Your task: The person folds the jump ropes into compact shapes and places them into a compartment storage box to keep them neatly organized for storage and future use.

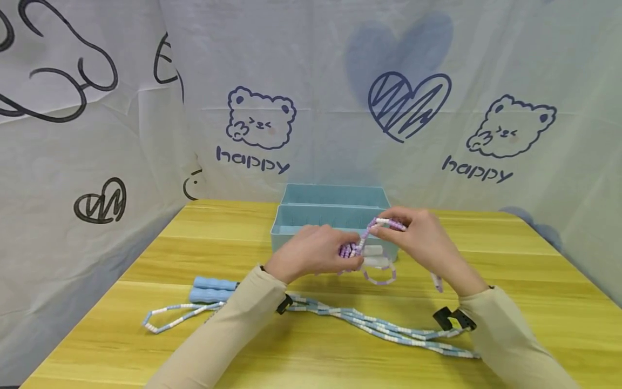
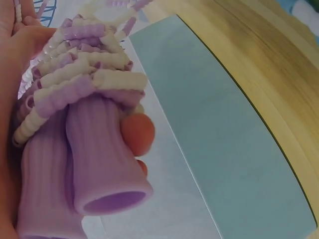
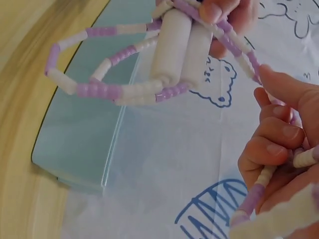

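Observation:
A purple-and-white beaded jump rope [image 1: 349, 250] is held up between both hands in front of the box. My left hand [image 1: 313, 251] grips its two handles side by side. In the left wrist view the purple handle ends [image 2: 102, 154] point toward the camera, with beaded rope wound round them above. White handle parts [image 3: 172, 47] show in the right wrist view, and rope loops hang beside them. My right hand [image 1: 425, 237] holds a stretch of the same rope, thumb and curled fingers round the beads. A short end of rope [image 1: 437, 282] dangles below that hand.
Behind the hands stands an open light-blue box [image 1: 286, 241] on the wooden table [image 1: 160, 259]. A blue-and-white beaded jump rope [image 1: 374, 324] lies across the table under the forearms, its blue handles [image 1: 211, 295] at the left. A printed white cloth [image 1: 330, 135] hangs behind.

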The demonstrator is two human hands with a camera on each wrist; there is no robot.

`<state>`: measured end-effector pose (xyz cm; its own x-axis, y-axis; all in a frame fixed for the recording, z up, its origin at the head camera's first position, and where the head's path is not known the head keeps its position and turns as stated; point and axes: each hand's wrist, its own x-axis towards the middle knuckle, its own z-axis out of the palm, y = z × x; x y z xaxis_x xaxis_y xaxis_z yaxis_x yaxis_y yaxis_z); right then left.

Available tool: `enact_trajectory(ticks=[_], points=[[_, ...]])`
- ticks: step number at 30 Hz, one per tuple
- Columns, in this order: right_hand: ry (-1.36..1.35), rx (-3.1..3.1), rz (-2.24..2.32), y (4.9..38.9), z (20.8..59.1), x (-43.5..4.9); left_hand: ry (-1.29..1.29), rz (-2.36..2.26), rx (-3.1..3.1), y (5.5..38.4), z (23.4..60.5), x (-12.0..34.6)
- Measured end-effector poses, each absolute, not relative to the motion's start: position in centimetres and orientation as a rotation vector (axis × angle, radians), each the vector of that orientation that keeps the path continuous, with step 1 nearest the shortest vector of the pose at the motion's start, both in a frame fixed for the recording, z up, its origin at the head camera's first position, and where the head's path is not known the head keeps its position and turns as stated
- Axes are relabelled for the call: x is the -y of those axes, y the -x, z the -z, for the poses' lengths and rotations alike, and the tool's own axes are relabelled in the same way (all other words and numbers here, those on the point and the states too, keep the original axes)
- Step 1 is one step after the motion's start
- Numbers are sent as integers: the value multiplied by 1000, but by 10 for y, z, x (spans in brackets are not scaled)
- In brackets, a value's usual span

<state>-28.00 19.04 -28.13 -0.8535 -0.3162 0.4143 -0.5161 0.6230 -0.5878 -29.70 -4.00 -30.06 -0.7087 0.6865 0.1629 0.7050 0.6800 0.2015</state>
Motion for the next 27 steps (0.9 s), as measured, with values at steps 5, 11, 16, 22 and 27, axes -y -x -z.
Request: enact_trajectory(ticks=[5, 11, 16, 22, 27], points=[[-745, 2564, -1325, 285, 277, -206, 1252, 415, 2768, 299, 300, 38], [-846, 2494, -1676, 297, 275, -233, 1352, 552, 2769, 295, 299, 34], [-832, 2562, -1607, 305, 283, -239, 1375, 616, 2751, 293, 298, 34], [-843, 2555, -1647, 314, 292, -243, 1400, 817, 2780, 293, 297, 36], [-827, 2600, -1609, 320, 301, -246, 1411, 922, 2769, 295, 298, 37]])
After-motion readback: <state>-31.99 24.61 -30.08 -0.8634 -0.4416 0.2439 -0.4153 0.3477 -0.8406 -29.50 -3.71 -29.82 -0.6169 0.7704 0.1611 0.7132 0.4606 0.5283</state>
